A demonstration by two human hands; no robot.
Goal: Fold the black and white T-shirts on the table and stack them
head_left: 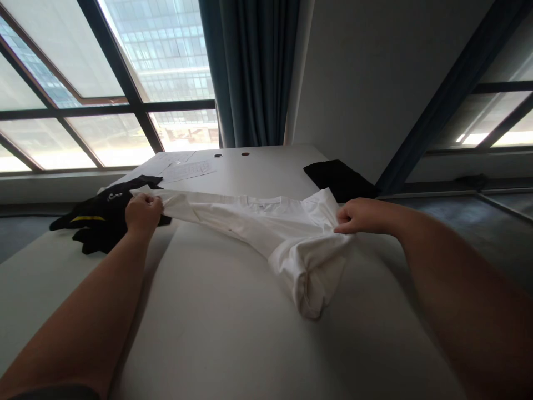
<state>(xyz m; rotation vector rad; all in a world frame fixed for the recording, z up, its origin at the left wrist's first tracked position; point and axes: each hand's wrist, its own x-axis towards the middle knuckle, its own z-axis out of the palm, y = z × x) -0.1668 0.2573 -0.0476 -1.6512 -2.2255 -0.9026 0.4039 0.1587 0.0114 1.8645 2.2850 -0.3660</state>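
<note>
white shirt (250,216): drawn out sideways over the table (200,311), between the person's two hands, its collar (263,203) along the far edge; whether the cloth rests on the tabletop all along, i can't tell from here.
left hand (144,212): fingers curled in, pinching one end of the shirt, just beside a black garment (104,208) with a yellow stripe.
right hand (353,218): thumb and fingers pressed together on the shirt's opposite corner.
loose folds (308,275): bunched and drooping toward the person, nearer the right hand.
how it handles: light and limp, i'd judge, soft enough to crease easily, not fragile; it likely sags wherever nothing pulls it.
where to grip: the two upper corners look best, since tension there keeps the collar edge fairly straight.
farther off: a dark cloth (341,179) lying flat on the right, printed papers (187,170) toward the window (175,50), a blue curtain (254,72) behind.
</note>
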